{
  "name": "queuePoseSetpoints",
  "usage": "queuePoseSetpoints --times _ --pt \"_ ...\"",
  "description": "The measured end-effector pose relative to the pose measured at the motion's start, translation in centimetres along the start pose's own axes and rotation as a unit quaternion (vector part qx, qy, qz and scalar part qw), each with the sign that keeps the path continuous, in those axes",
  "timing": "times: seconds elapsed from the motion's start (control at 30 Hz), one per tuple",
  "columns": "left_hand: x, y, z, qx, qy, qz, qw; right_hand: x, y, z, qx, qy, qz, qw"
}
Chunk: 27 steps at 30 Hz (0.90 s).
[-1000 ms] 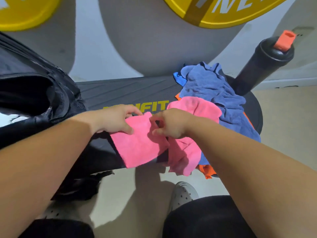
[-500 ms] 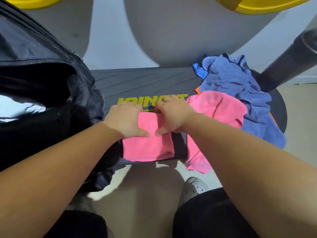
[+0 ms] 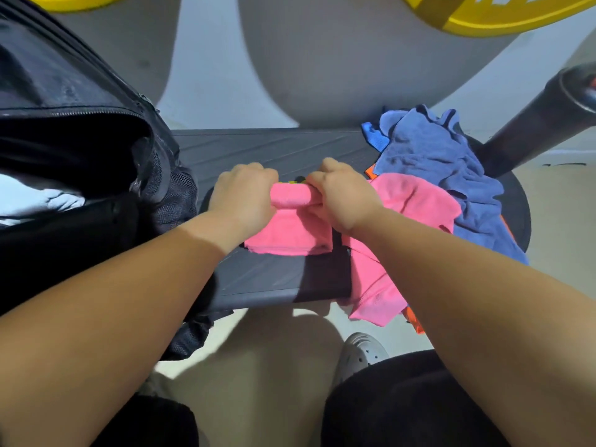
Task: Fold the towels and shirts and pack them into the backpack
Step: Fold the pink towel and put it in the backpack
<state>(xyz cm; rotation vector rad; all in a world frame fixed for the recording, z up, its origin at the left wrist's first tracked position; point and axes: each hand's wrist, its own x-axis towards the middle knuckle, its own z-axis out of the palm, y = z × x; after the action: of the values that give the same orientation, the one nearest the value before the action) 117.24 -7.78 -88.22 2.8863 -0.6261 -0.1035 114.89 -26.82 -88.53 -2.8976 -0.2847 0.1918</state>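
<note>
Partly rolled — pink towel (image 3: 292, 235)

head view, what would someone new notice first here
Dead centre, the left hand and right hand grip the rolled far edge of a bright pink towel on the dark platform. An open black backpack fills the left side, and a rumpled blue cloth lies heaped at right.
</note>
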Motion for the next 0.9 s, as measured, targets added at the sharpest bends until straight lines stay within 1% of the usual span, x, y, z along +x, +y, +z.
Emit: queuePoseSetpoints --times 0.07,0.2,0.27,0.4,0.43,0.53,0.6,0.7,0.8,0.83,0.9 --pt "-0.5 0.2 0.1 0.002 0.021 0.009 1.0 -0.6 0.1 0.0 0.009 0.02 -0.01 1.0" --pt "-3.0 0.1 0.5 -0.067 0.028 0.038 0.997 -2.2 -0.1 -0.4 0.002 -0.013 -0.057 0.998" --pt "-4.1 -0.1 0.5 -0.085 0.036 0.049 0.994 -3.0 -0.5 -0.7 0.0 -0.01 -0.081 0.997" --pt "-5.3 -0.2 0.2 -0.116 0.023 0.02 0.993 -5.1 -1.8 -0.6 0.015 0.001 -0.116 0.993" --pt "-5.4 0.0 0.4 -0.112 0.007 0.011 0.994 -5.6 -2.0 -0.3 0.028 -0.006 -0.107 0.994" --pt "-5.7 0.7 1.9 -0.06 -0.072 -0.007 0.996 -6.5 -1.7 0.9 0.044 -0.024 -0.073 0.996" --pt "-5.8 1.0 3.0 -0.041 -0.094 -0.016 0.995 -6.6 -1.7 1.3 0.051 -0.02 -0.043 0.998" --pt "-5.6 0.9 4.1 -0.04 -0.077 -0.025 0.996 -5.8 -2.6 1.5 0.079 0.012 0.043 0.996" --pt "-5.1 0.6 4.6 -0.055 -0.066 -0.024 0.996 -4.8 -4.0 2.7 0.048 0.049 0.131 0.989" --pt "-5.1 0.4 4.7 -0.058 -0.063 -0.025 0.996 -4.8 -4.3 3.4 0.037 0.044 0.141 0.988" --pt "-5.2 0.0 5.2 -0.052 -0.05 -0.019 0.997 -4.9 -4.4 4.8 0.028 0.026 0.133 0.99"
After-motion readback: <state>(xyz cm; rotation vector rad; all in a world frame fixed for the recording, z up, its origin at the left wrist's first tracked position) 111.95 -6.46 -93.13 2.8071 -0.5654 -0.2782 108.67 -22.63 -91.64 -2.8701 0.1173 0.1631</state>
